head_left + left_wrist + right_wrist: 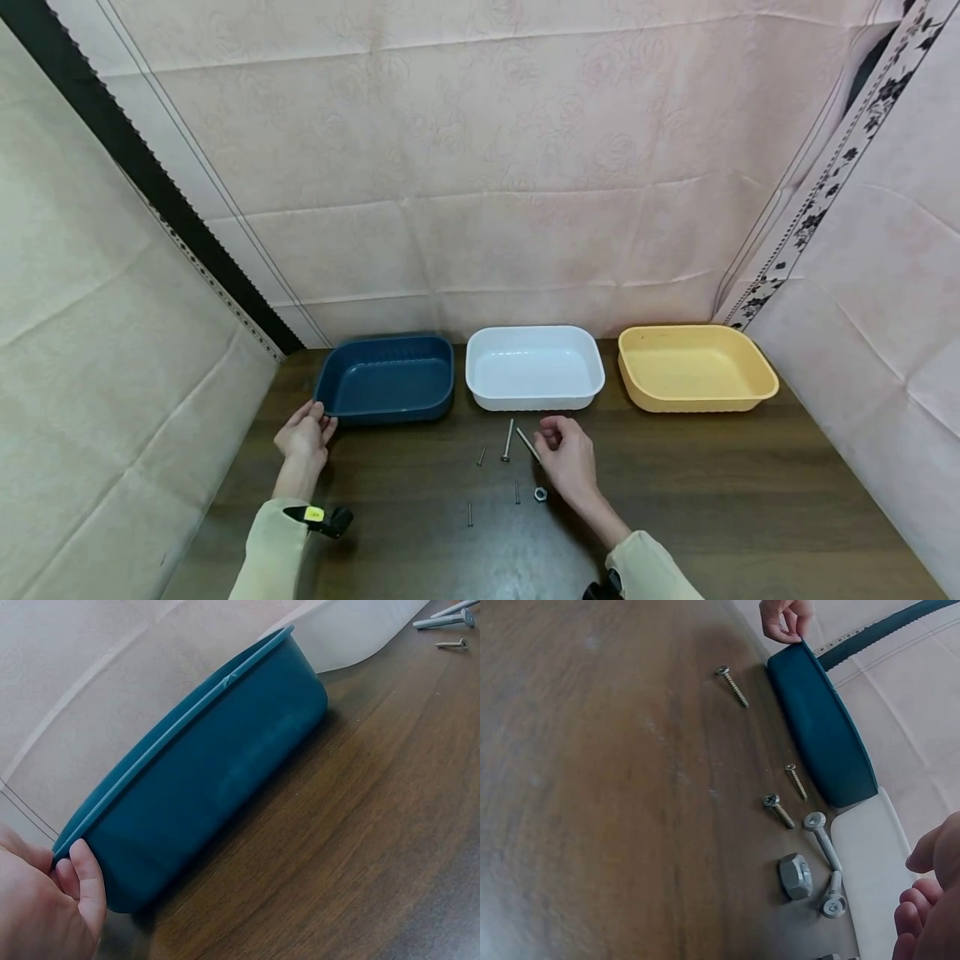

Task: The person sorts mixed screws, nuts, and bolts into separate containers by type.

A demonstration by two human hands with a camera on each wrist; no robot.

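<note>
My left hand point(302, 437) pinches the near left corner of the dark blue tray point(397, 414); in the left wrist view its thumb and fingers point(88, 881) meet at the rim. My right hand point(568, 457), fingers loosely curled, hovers in front of the white tray point(536, 404), close to a bolt point(527, 443). Nothing shows between its fingers in the right wrist view. A second bolt point(507, 442) lies just left of that one. A hex nut point(540, 494) sits nearer me, beside a small screw point(517, 493). Two more screws, one upper point(482, 456) and one lower point(470, 515), lie further left.
A yellow tray point(697, 406) stands at the right end of the row, beside the white one. All three trays stand on the brown wooden table point(420, 533) against a pale cloth backdrop point(480, 167). Cloth also hangs on the left and right sides.
</note>
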